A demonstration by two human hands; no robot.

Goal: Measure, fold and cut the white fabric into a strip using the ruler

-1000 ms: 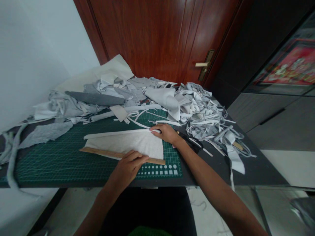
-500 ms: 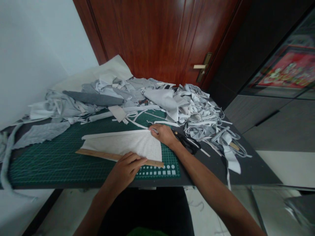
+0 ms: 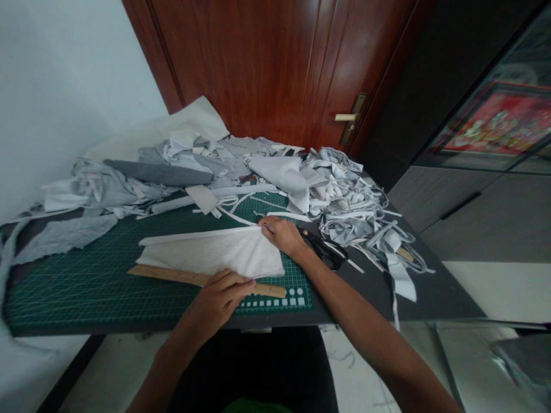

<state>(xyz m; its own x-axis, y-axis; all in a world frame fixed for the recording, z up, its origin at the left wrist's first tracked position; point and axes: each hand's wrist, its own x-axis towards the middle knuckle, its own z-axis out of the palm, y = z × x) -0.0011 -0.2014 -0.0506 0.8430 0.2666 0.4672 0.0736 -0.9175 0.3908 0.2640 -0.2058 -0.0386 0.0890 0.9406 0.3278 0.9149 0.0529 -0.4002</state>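
A folded piece of white fabric [image 3: 206,252] lies on the green cutting mat [image 3: 99,281]. At its upper right corner, my right hand [image 3: 282,234] pinches the fabric's edge. My left hand [image 3: 224,295] is over a wooden ruler [image 3: 172,274], its fingers closed on the strip and their tips close to the fabric's lower edge. The ruler lies along the fabric's near side, with a narrow gap of mat showing toward the right. Black-handled scissors [image 3: 325,249] rest just right of my right wrist, partly covered by it.
Heaped grey and white fabric scraps [image 3: 344,201] line the back and right of the dark table [image 3: 387,307]. A dark grey fabric piece [image 3: 159,171] lies on the left heap. Behind stands a wooden door [image 3: 241,69]; a cabinet [image 3: 451,206] is at the right.
The ruler and the fabric's lower edge have come apart, so mat shows between them at the right. The fabric's near edge is more rumpled. The whole view has shifted slightly.
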